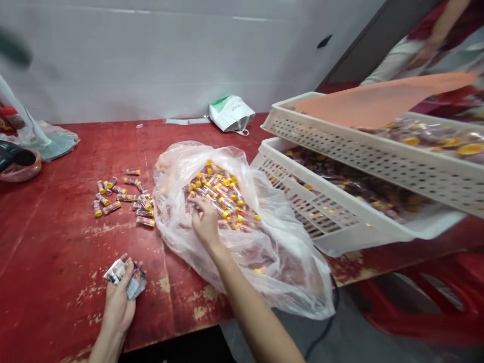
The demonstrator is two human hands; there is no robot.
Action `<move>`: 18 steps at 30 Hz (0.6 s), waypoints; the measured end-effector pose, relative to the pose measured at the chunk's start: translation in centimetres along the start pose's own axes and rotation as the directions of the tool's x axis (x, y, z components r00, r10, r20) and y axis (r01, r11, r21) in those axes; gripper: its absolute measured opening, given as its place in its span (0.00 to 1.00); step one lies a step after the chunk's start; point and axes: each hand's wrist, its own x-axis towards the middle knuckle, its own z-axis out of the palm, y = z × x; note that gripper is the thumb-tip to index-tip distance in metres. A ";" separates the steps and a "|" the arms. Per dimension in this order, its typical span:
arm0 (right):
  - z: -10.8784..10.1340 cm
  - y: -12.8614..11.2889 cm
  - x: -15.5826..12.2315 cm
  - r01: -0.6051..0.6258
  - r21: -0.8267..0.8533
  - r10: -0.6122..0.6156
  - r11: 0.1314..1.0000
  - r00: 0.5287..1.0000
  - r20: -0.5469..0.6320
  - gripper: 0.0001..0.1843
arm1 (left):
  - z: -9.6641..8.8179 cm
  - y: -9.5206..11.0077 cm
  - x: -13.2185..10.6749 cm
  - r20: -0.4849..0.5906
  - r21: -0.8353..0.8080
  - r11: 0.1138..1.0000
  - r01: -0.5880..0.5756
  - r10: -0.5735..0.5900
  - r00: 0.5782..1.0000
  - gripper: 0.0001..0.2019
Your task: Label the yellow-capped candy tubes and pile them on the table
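Yellow-capped clear plastic tubes (221, 194) are piled in a translucent polythene bag (181, 237), ahead of the loosely open right hand (206, 222), which touches them; small printed packets (125, 279) are gripped by the left hand (119, 302), left of the bag.

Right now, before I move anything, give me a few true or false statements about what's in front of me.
The left hand holds a bundle of packets. True.
The right hand is at yellow-capped tubes in a clear bag. True.
The loose tubes lie in a crate. False: they lie on the red table.
The white crates sit side by side. False: one is above the other.
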 end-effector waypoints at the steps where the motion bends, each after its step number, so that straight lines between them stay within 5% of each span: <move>1: -1.4 0.7 1.9 -0.034 -0.056 0.034 0.998 0.999 -0.014 0.12 | -0.1 0.0 -0.1 -0.013 0.004 1.000 0.009 -0.009 1.000 0.16; 4: -4.6 2.0 5.3 -0.120 -0.156 0.121 0.980 0.993 -0.004 0.08 | 0.4 -0.3 -0.6 -0.032 -0.012 0.999 0.029 -0.030 0.999 0.15; 6: -5.3 1.9 4.9 -0.126 -0.170 0.135 0.977 0.990 0.037 0.08 | 1.0 -0.9 -1.0 -0.032 -0.050 0.998 0.041 -0.042 0.999 0.14; 10: -3.7 -0.7 -2.1 -0.066 -0.089 0.082 0.994 0.977 0.195 0.08 | 2.7 -2.1 -1.6 -0.017 -0.135 0.991 -0.004 0.002 1.000 0.15; 13: -1.2 -3.1 -8.8 -0.093 0.129 0.033 0.987 0.913 0.406 0.10 | 3.4 -2.7 -2.3 0.004 -0.155 0.984 -0.092 0.094 0.996 0.20; 18: 1.7 -4.5 -13.1 -0.249 0.449 0.059 0.858 0.917 0.395 0.10 | 3.3 -2.9 -3.4 -0.017 -0.105 0.980 -0.172 0.171 0.985 0.25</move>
